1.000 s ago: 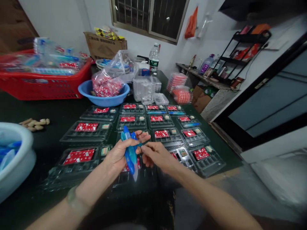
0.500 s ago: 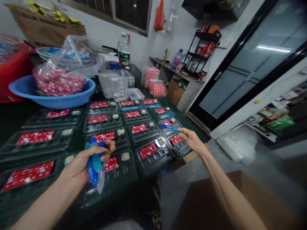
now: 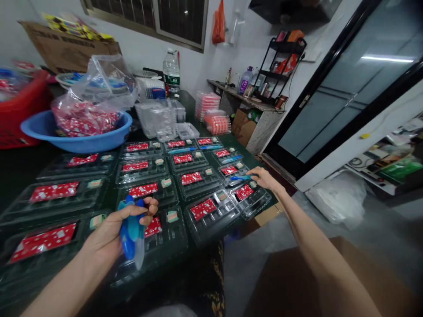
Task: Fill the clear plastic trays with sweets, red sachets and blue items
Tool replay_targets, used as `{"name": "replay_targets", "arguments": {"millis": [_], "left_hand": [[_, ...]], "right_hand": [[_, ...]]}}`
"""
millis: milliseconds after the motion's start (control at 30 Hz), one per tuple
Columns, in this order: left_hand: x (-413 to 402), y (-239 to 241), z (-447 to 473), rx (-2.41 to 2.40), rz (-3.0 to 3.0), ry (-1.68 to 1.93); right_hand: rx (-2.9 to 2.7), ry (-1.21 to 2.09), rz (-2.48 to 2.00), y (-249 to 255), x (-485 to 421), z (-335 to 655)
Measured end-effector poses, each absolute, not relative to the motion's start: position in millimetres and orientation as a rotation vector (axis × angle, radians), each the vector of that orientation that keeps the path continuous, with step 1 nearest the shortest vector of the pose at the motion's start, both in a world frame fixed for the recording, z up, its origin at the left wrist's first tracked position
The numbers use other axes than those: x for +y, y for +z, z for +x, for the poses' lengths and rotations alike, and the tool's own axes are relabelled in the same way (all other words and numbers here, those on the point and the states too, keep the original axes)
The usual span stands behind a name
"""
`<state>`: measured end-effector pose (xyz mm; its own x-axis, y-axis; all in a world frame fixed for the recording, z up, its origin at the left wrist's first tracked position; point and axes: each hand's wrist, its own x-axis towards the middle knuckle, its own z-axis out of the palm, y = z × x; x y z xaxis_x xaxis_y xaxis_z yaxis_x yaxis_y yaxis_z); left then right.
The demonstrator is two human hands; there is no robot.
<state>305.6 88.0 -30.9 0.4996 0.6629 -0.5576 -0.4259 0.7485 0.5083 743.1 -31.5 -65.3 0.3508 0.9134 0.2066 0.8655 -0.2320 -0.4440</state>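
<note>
**Two hands, lots of blue pens**

Two hands are busy at the table [image 3: 20, 171]. The left hand [image 3: 105, 240] is near the front edge. Its fingers curl tight around some pens [image 3: 130, 229], and the thumb presses on them. These pens stand almost straight up. Their blue ends point up and their clear ends point down, toward the person.

The right hand [image 3: 266, 178] reaches far out to the right edge. Its thumb and fingers pinch the end of one pen [image 3: 240, 178]. This pen is low over a tray [image 3: 245, 169], at the tray's near side. I cannot tell if it touches the tray. It lies nearly flat and runs left to right. One end is in the fingers, and the other end points left, toward the middle of the table.

What could go wrong? The tray is right at the edge. If the pen misses its groove, it may roll off and fall to the floor. The arm is stretched far, so it may bump the tray. The pens in the left hand poke out a long way, so one may slide out if the grip gets loose.
</note>
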Motion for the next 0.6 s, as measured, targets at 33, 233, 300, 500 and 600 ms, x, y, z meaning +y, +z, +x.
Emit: {"name": "replay_targets", "arguments": {"millis": [33, 233, 300, 500, 600], "left_hand": [[88, -33, 304, 0.76, 0.35, 0.657], [80, -32, 316, 0.728, 0.303, 0.695], [76, -28, 325, 0.709, 0.271, 0.669], [57, -19, 339, 0.77, 0.38, 0.709], [51, -23, 339, 0.791, 0.465, 0.761]], "right_hand": [[-1.525, 0.099, -2.139, -63, -30, 738], [-1.442, 0.174, -1.973, -46, -24, 625], [-1.427, 0.657, -1.713, -37, -30, 564], [-1.231, 1.342, -1.38, -23, -42, 458], [-1.092, 1.42, -1.384, -28, -44, 455]]}}
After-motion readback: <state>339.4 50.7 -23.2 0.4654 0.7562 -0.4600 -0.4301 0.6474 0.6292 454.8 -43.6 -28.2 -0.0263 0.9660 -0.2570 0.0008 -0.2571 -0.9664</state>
